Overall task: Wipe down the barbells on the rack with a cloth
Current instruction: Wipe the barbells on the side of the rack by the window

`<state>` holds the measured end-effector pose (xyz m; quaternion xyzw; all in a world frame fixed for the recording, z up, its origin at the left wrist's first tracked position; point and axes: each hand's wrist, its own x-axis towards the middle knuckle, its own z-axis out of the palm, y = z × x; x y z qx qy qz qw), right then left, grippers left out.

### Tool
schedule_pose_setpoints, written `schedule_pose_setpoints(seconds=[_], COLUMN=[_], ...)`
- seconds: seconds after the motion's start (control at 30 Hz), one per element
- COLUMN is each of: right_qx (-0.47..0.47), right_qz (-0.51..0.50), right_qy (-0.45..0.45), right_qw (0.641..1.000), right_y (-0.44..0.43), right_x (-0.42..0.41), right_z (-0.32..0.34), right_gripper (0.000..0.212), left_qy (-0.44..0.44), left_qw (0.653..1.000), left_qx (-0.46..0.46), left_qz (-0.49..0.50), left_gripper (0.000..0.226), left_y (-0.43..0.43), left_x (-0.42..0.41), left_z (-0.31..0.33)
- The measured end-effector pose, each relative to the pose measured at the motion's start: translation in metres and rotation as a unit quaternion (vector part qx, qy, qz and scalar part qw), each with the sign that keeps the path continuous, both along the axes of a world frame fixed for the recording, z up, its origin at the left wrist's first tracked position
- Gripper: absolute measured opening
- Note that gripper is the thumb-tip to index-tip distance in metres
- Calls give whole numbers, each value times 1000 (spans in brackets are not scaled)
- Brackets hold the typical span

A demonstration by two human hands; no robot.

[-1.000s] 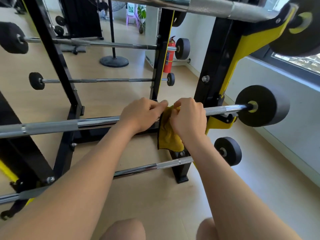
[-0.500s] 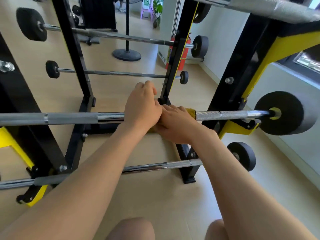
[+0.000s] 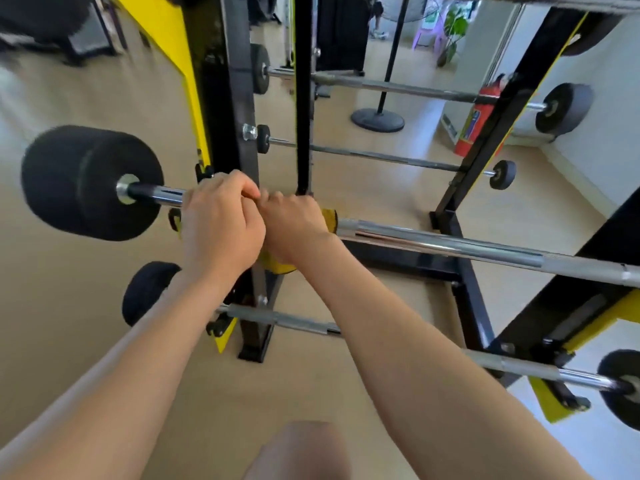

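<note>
Pale beige floor [image 3: 86, 289] fills most of the frame, meeting a white wall [image 3: 609, 140] at right. At upper right stand a red fire extinguisher [image 3: 472, 126], a potted plant [image 3: 453, 32] and a purple stool [image 3: 431, 31].

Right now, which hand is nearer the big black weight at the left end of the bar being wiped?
Left. The left hand grips the bar just beside the black weight. The right hand sits on its far side, closed over the yellow cloth.
</note>
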<state>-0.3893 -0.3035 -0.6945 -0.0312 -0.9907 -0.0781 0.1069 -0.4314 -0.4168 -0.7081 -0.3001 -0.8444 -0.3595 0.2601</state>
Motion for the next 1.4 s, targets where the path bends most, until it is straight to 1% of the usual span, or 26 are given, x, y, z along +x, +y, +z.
schedule_pose_setpoints(seconds=[0.1,0.17,0.23,0.3,0.37,0.43,0.53,0.57,0.63,0.67,0.7,0.73,0.8,0.9,1.03,1.1,1.13,1.17,1.2,1.27,1.3,1.37,1.4], right_qx=[-14,-47,-84,-87,-56,-17,-3,9,52,53,42,31,-4,-38,-27,-19,-21,-18,-5,5,3,-5,-15], right_qz=[19,6,-11,-42,-78,-105,-105,-83,-21,-4,4,9,-2,-34,-121,-179,-189,-175,-137,-52,-29,-7,-8], right_qy=[-47,-55,-52,-51,-40,-30,-43,-38,-9,0,6,8,20,37,42,37,32,23,12,6,9,18,27], right_qw=[999,997,995,994,995,994,994,996,998,999,999,999,1000,998,991,983,981,984,990,999,1000,1000,999], right_y=[-17,-9,14,49,79,89,62,45,8,-9,-24,-33,-35,1,43,33,21,7,-7,-34,-42,-43,-37], right_x=[-21,-20,-1,30,65,80,52,35,-2,-19,-34,-45,-52,-18,41,30,15,-2,-20,-48,-58,-61,-53], right_z=[11,10,5,-1,-2,0,5,6,-3,-7,-10,-11,-11,-16,-14,-10,-7,-4,-4,-5,-7,-8,-9], right_gripper=[30,30,35,42,50,56,57,52,30,24,24,27,39,50,59,74,79,77,66,37,30,30,36], left_qy=[-8,-12,-12,-17,-37,-47,-73,-80,-78,-72,-65,-61,-61,-53,-77,-90,-89,-89,-90,-108,-118,-124,-121], left_qw=[1000,998,993,988,990,995,994,991,988,988,988,988,987,986,980,979,980,981,981,979,978,978,979], left_qx=[-2,-47,-92,-116,-85,-24,63,86,117,123,123,123,127,132,149,152,151,151,154,159,162,162,163], left_qz=[23,47,76,101,104,79,57,57,63,64,65,68,79,91,105,98,89,81,77,70,64,44,36], left_gripper=[23,18,17,20,20,15,18,20,21,21,20,20,21,22,16,15,16,17,17,17,17,18,18], left_y=[-16,-22,-26,-31,-36,-39,-33,-31,-27,-27,-27,-28,-28,-28,-28,-26,-26,-26,-26,-27,-29,-33,-34], left_x=[-7,-11,-14,-20,-29,-36,-42,-43,-42,-42,-41,-40,-39,-38,-38,-39,-39,-39,-39,-40,-40,-41,-41], left_z=[-2,-3,-6,-11,-19,-27,-35,-37,-41,-42,-43,-44,-44,-43,-38,-37,-38,-38,-38,-38,-37,-36,-36])
